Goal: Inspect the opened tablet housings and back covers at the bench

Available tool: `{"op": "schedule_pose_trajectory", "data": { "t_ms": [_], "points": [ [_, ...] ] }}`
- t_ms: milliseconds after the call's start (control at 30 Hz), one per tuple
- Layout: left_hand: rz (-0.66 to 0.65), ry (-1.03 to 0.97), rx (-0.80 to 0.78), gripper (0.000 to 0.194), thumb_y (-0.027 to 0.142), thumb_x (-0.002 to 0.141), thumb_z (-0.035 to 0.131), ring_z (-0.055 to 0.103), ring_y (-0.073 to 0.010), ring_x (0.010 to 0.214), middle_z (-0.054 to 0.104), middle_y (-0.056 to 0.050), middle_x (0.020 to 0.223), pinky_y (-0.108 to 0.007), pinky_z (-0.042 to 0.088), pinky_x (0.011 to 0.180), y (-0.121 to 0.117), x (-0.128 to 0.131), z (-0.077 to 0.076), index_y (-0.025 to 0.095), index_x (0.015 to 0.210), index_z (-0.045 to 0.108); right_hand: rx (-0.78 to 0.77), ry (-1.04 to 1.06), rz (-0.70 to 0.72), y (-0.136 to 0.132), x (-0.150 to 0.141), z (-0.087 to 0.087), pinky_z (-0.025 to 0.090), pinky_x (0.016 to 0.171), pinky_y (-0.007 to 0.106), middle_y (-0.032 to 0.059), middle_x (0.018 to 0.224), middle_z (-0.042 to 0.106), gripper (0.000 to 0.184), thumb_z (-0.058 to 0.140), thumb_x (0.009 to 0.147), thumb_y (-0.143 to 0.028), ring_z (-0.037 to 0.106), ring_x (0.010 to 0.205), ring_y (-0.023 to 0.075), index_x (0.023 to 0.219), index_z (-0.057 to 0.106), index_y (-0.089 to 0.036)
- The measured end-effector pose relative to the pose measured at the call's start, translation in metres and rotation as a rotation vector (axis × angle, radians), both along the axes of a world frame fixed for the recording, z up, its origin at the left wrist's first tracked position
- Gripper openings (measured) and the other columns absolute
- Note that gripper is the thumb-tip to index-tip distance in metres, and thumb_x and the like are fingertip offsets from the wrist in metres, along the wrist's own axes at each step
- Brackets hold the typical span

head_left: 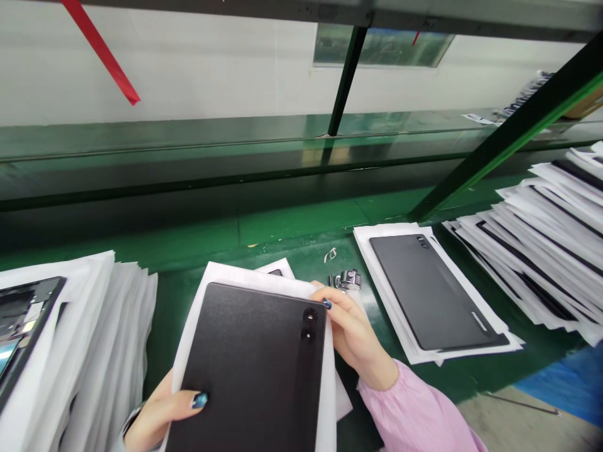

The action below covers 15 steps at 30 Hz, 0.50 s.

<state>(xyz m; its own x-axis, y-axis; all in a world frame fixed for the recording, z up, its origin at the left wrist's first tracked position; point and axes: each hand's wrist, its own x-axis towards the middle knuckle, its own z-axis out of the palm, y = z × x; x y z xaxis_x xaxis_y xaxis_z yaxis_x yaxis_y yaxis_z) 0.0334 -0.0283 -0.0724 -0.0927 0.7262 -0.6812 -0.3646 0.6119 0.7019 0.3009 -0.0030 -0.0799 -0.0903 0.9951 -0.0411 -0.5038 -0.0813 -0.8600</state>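
Low in the middle of the head view I hold a black tablet back cover (254, 364) with a camera module at its upper right corner. White foam sheet (226, 274) lies under it and shows along its edges. My left hand (162, 408) is closed on the lower left edge, thumb on top of the cover. My right hand (348, 326) grips the upper right corner by the camera, thumb on top and fingers beneath. Below, partly hidden, another white sheet (343, 402) lies on the green bench.
A grey tablet cover (433, 289) rests on white sheets to the right. Tall stacks of interleaved parts stand at the far right (541, 251) and left (108, 351). A small metal object (347, 280) sits behind my right hand. A green post (509, 125) slants across the right.
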Motion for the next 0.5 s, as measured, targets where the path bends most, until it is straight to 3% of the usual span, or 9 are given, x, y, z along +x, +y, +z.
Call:
{"op": "schedule_pose_trajectory", "data": {
  "t_ms": [67, 200, 500],
  "points": [
    [0.021, -0.037, -0.030, 0.047, 0.022, 0.013, 0.100, 0.065, -0.0176, 0.041, 0.073, 0.002, 0.049, -0.021, 0.052, 0.042, 0.000, 0.003, 0.002, 0.025, 0.056, 0.079, -0.025, 0.015, 0.036, 0.000, 0.000, 0.000, 0.046, 0.072, 0.027, -0.0005, 0.083, 0.064, 0.015, 0.077, 0.085, -0.038, 0.054, 0.071, 0.0153, 0.081, 0.079, -0.024],
    [-0.057, -0.081, -0.043, 0.045, 0.025, 0.017, 0.100, 0.061, -0.0179, 0.036, 0.071, 0.000, 0.046, -0.025, 0.053, 0.042, 0.000, 0.006, 0.009, 0.023, 0.056, 0.080, -0.043, 0.063, 0.090, -0.001, -0.001, 0.000, 0.045, 0.063, 0.025, -0.0034, 0.068, 0.059, 0.019, 0.081, 0.081, -0.041, 0.048, 0.059, 0.0124, 0.077, 0.076, -0.023],
    [-0.100, -0.115, -0.052, 0.042, 0.027, 0.021, 0.101, 0.060, -0.0205, 0.035, 0.069, -0.002, 0.045, -0.028, 0.050, 0.038, -0.002, 0.007, 0.010, 0.021, 0.057, 0.079, -0.051, 0.083, 0.159, -0.005, -0.006, 0.003, 0.040, 0.055, 0.020, -0.0069, 0.061, 0.050, 0.032, 0.081, 0.082, -0.047, 0.038, 0.051, 0.0085, 0.073, 0.063, -0.021]
  ]
}}
